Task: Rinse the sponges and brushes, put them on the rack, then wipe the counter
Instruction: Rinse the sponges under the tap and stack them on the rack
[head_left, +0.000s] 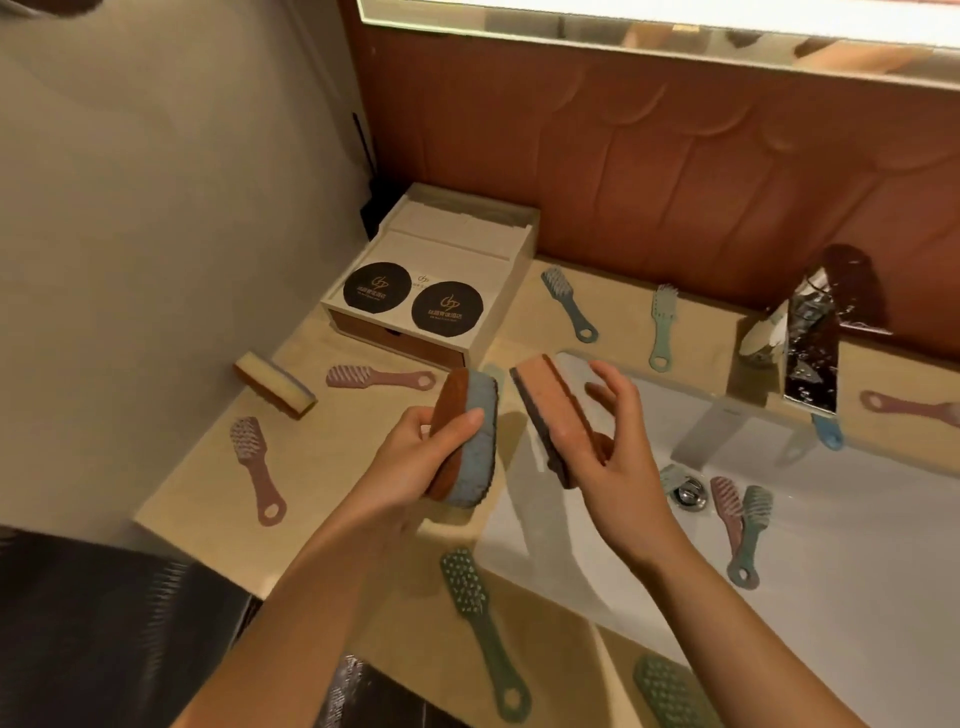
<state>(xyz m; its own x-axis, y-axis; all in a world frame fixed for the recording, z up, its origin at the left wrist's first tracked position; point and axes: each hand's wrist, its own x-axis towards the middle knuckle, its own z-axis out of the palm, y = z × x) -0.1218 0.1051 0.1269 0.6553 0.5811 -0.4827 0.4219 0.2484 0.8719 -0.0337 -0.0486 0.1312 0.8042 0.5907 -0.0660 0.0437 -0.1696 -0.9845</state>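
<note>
My left hand (415, 462) grips a blue sponge with a brown scouring side (470, 441), held on edge above the counter by the sink's left rim. My right hand (618, 447) holds a peach sponge with a dark layer (545, 410) over the left part of the white sink (857, 571). A yellow sponge (275, 384) lies at the counter's left edge. Several small brushes lie around: pink ones (379, 376) (257, 467), green ones (483, 629) (662, 325), a blue-grey one (569, 304). A pink brush (727, 506) and a green brush (750, 535) lie in the basin.
A chrome tap (810, 343) stands behind the sink, with a blue brush handle (828, 434) below it and a pink brush (909, 408) to its right. A wooden box with two black round coasters (431, 291) sits in the back corner. The drain (688, 491) is in the basin.
</note>
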